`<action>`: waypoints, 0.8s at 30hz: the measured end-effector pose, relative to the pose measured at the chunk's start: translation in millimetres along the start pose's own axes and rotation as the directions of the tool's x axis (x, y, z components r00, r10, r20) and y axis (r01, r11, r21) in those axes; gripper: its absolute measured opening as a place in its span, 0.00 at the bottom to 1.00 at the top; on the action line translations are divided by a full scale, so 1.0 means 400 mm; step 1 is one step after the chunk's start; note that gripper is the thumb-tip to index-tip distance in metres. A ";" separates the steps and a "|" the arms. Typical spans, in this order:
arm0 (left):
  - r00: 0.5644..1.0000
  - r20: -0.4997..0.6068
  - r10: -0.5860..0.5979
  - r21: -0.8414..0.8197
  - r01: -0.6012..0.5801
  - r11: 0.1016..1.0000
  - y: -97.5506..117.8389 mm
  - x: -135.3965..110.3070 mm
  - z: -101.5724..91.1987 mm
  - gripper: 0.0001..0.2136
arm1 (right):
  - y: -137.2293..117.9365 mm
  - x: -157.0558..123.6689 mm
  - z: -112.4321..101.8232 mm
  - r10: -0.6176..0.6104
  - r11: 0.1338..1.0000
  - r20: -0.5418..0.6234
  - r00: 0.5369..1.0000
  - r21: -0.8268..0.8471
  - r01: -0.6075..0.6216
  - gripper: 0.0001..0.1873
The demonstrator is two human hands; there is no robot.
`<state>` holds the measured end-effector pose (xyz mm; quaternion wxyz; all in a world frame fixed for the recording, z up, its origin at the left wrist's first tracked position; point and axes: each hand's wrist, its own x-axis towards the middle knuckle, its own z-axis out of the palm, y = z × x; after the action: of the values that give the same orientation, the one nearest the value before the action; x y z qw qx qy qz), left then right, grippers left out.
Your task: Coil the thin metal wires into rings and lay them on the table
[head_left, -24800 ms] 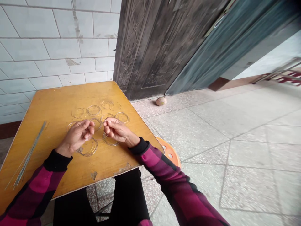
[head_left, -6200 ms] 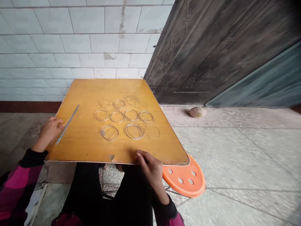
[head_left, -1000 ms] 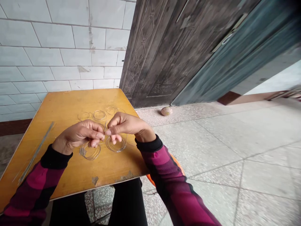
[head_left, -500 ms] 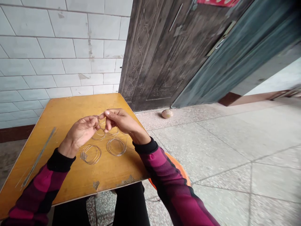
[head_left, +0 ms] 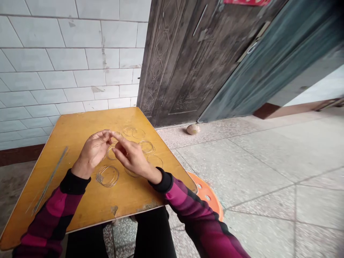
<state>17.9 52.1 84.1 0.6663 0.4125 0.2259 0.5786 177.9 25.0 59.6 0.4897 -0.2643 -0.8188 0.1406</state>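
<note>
My left hand point(head_left: 92, 152) is raised over the table, its thumb and fingers pinched on a thin metal wire that is barely visible at the fingertips. Against those fingertips rests the outstretched index finger of my right hand point(head_left: 134, 157), whose thumb stands apart below. Under and around both hands lie several wire rings, some partly covered by my fingers. A wire coil point(head_left: 100, 176) of several turns is on the near side, and another coil point(head_left: 147, 146) lies beyond my right hand. Single thin rings sit farther back.
The yellow wooden table point(head_left: 88, 200) has a chipped front edge. A bundle of straight wires point(head_left: 51, 179) lies along its left side. An orange stool point(head_left: 212, 200) stands at the right. Behind are a tiled wall point(head_left: 80, 34), a dark door point(head_left: 185, 71) and a roundish object point(head_left: 193, 129) on the floor.
My right hand has shifted down and toward me; its pinch has loosened and the index finger is now extended. The left hand keeps its pinch. The view has shifted slightly.
</note>
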 end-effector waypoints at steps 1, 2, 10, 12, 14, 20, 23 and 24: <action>1.000 0.005 -0.008 -0.015 0.008 1.000 -0.001 -0.001 0.000 0.10 | 0.003 -0.001 0.002 0.011 1.000 -0.002 1.000 -0.015 -0.011 0.28; 1.000 0.009 -0.018 -0.031 0.018 0.999 -0.001 -0.002 0.000 0.10 | 0.005 -0.003 0.001 0.018 0.999 0.003 1.000 -0.028 -0.018 0.28; 0.990 0.059 -0.127 -0.214 0.137 0.967 0.012 -0.016 0.023 0.08 | 0.066 -0.001 -0.040 0.041 0.999 -0.244 0.969 -0.005 -0.044 0.47; 0.986 0.074 -0.151 -0.256 0.165 0.952 0.014 -0.022 0.033 0.08 | 0.100 0.006 -0.040 0.050 0.995 -0.151 0.987 0.098 -0.035 0.63; 0.983 0.068 -0.169 -0.282 0.181 0.942 0.013 -0.025 0.039 0.08 | 0.129 0.010 -0.030 0.054 0.983 -0.040 0.998 0.180 -0.046 0.70; 0.983 0.023 -0.184 -0.231 0.184 0.955 -0.009 -0.019 0.035 0.08 | 0.161 0.001 0.004 0.059 0.942 -0.020 0.998 0.331 -0.049 0.66; 0.982 0.045 -0.186 -0.202 0.191 0.960 -0.010 -0.026 0.040 0.08 | 0.163 0.000 0.010 0.094 0.924 0.002 0.996 0.371 -0.088 0.67; 0.980 0.064 -0.188 -0.204 0.197 0.959 -0.009 -0.030 0.044 0.09 | 0.164 0.000 0.011 0.104 0.921 0.010 0.995 0.377 -0.100 0.68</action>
<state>30.8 35.8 89.0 0.7639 0.3287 0.1880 0.5225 193.3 79.0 25.3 0.5277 -0.2083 -0.7593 0.3189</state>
